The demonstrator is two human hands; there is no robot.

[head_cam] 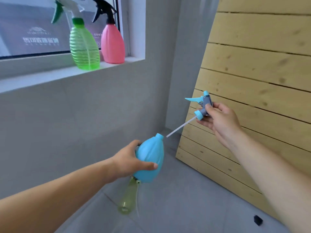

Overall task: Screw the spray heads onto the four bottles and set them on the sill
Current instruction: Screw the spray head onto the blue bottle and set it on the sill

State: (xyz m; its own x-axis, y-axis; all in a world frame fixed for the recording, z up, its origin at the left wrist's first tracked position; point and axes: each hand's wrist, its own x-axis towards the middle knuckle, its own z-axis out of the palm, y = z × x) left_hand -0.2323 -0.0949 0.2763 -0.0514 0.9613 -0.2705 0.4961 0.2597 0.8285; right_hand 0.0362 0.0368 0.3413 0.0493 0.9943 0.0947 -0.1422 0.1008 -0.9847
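My left hand grips a light blue bottle, tilted with its open neck pointing up and to the right. My right hand holds a blue and grey spray head; its white dip tube slants down, and the tube's tip hangs just right of the bottle's neck, outside it. On the white sill stand a green ribbed bottle and a pink bottle, both with spray heads on. A pale green bottle lies on the floor below the blue one, with a thin tube beside it.
A light wooden slatted panel leans against the wall on the right, behind my right hand. The floor is grey tile, with a small black object near the panel's foot. A grey wall runs under the sill.
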